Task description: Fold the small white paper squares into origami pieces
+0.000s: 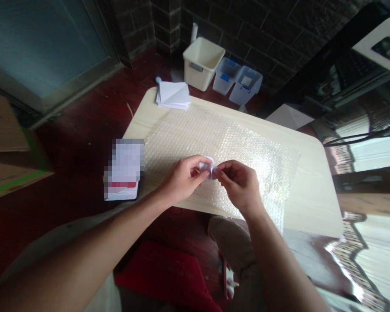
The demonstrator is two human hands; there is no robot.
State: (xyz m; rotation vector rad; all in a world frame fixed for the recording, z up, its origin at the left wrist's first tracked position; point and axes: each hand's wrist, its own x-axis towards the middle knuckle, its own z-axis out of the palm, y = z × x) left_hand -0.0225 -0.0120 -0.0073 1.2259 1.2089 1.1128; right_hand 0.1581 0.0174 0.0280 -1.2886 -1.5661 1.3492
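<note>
Both hands meet over the near middle of a low pale wooden table (312, 190). My left hand (182, 177) and my right hand (238, 184) each pinch the same small folded piece of white paper (207, 166), held between their fingertips just above a sheet of bubble wrap (221, 138) that covers most of the tabletop. Fingers of both hands are closed on the paper. A stack of white paper sheets (173, 94) lies at the table's far left corner.
A phone or card (125, 171) with a blurred screen sits at the table's left edge. On the dark red floor beyond stand a cream bin (203, 63) and two clear plastic boxes (237, 80). A red cushion (162, 273) lies under my arms.
</note>
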